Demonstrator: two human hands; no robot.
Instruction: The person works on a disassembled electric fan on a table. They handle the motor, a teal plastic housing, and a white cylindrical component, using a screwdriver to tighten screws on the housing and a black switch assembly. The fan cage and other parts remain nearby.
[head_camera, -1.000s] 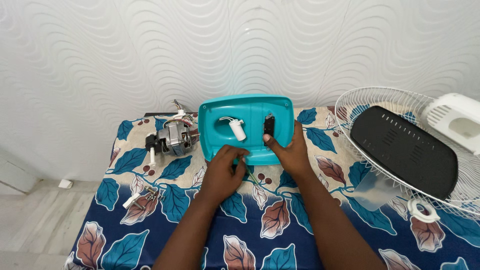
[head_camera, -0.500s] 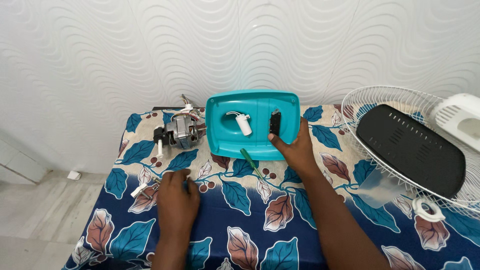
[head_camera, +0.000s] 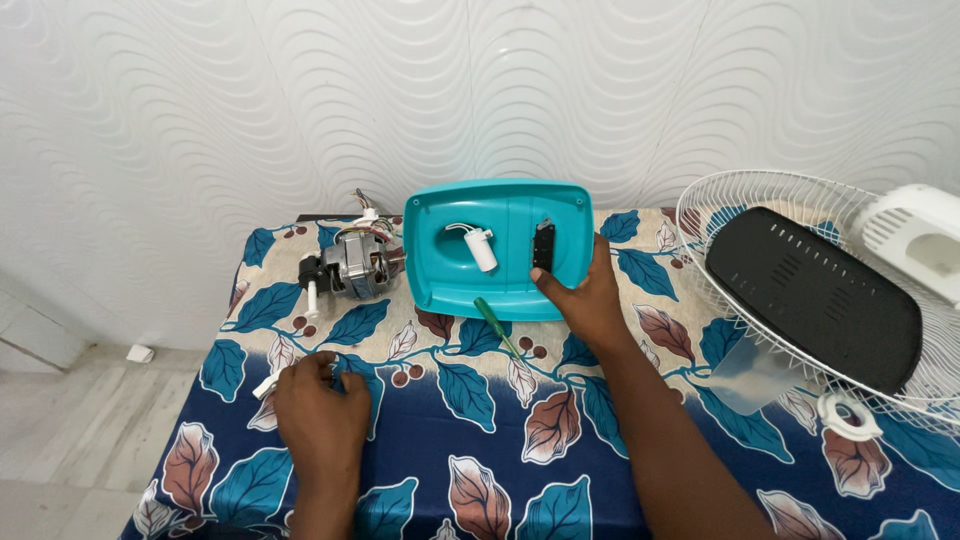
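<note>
The right hand (head_camera: 590, 298) lay on the teal cover (head_camera: 500, 245), fingers spread flat on its edge at 4 o'clock, gripping nothing. The cover sat at the table's (head_camera: 620, 470) far middle. The left hand (head_camera: 322, 405) rested at 8 o'clock from it, fingers curled beside a small white part (head_camera: 266, 387); grip unclear. The motor (head_camera: 350, 268) stood at 9 o'clock, a green screwdriver (head_camera: 495, 325) at 6.

Teal plastic housing (head_camera: 500, 250) lies open-side up, green screwdriver (head_camera: 496, 325) beside.
</note>
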